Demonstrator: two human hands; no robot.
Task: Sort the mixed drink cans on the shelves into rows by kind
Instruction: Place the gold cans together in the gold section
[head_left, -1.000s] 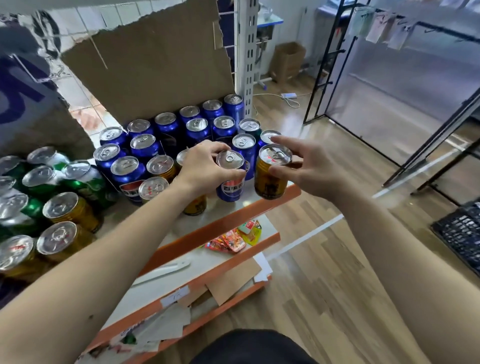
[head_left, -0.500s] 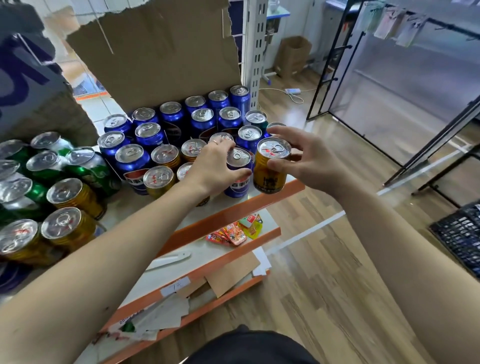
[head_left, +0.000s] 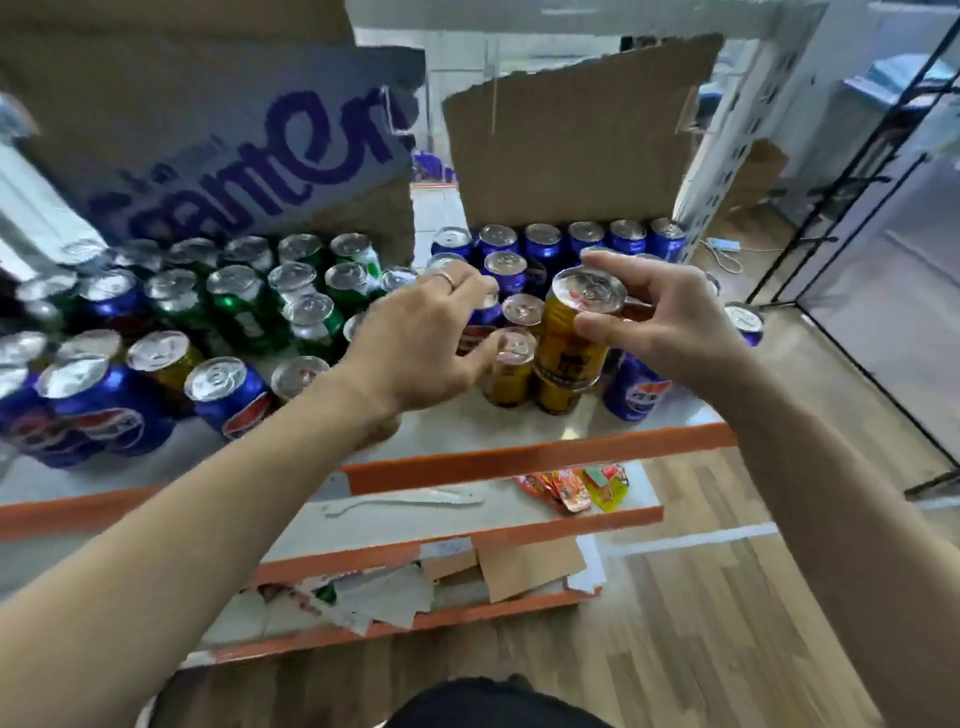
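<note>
Gold can (head_left: 571, 345), upright and a little tilted, hangs in the grip of your right hand (head_left: 662, 325) just above the two gold cans (head_left: 511, 376) at the front of the shelf (head_left: 524, 458), while your left hand (head_left: 415, 338), just beside, seems curled round a half-hidden blue can (head_left: 487, 316).

One wide-angle camera is sitting on the person's head, looking forward and steeply down along both forearms; it is facing the orange-edged shelf (head_left: 519, 460) from close in front. The left hand (head_left: 415, 338) and the right hand (head_left: 670, 322), gripping a gold can (head_left: 569, 338), are showing side by side near mid-frame, close to the lens; the wooden floor (head_left: 727, 623) is filling the lower right.
</note>
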